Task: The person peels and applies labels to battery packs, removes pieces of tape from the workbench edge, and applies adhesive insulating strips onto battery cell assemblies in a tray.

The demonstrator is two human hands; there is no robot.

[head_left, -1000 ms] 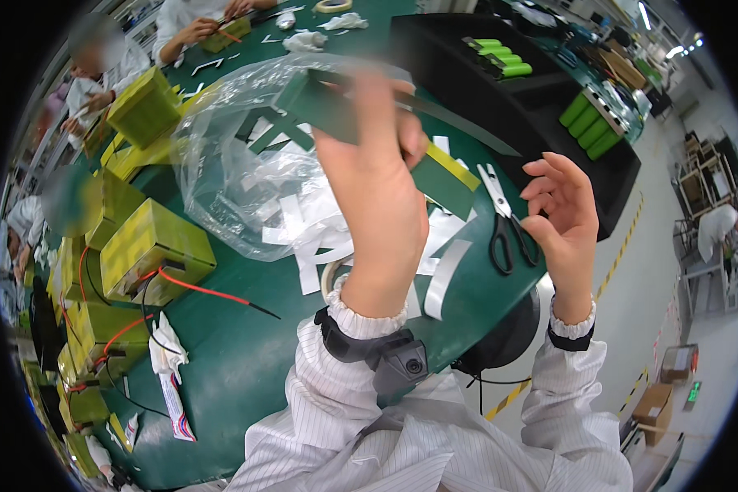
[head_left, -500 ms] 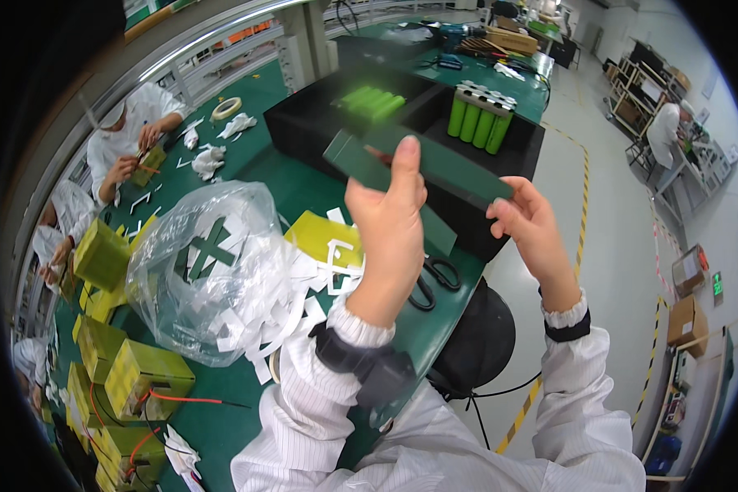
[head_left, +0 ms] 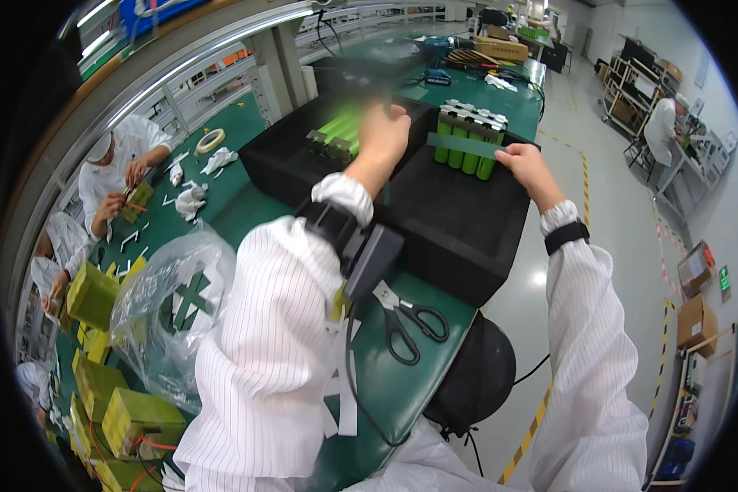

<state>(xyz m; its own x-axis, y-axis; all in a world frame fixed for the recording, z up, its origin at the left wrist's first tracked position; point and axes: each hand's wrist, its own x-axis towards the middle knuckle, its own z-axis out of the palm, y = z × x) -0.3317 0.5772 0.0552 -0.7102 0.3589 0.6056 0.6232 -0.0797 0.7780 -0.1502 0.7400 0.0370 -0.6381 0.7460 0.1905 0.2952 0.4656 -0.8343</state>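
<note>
My right hand [head_left: 530, 170] is closed, thumb and fingers pinching the end of a narrow dark green strip [head_left: 465, 146]. The strip stretches leftward in front of a block of green cylindrical battery cells [head_left: 459, 166] with metal tabs on top. This block stands in the right compartment of a black foam box [head_left: 447, 238]. My left hand [head_left: 383, 138] reaches over the left compartment, beside more green cells [head_left: 336, 135] lying there. Its fingertips are blurred and partly hidden, so I cannot make out what they hold.
Black-handled scissors [head_left: 406, 318] lie before the box. Left of my arm is a clear plastic bag [head_left: 152, 328] with white and green pieces. Yellow-wrapped packs [head_left: 143, 422] with wires crowd the lower left. Co-workers [head_left: 131, 168] sit along the left; a tape roll [head_left: 210, 140] lies nearby.
Both hands have moved up and away from me. My left hand has gone over the left compartment. The strip in my right hand is now in front of the standing cells. The scissors show fully.
</note>
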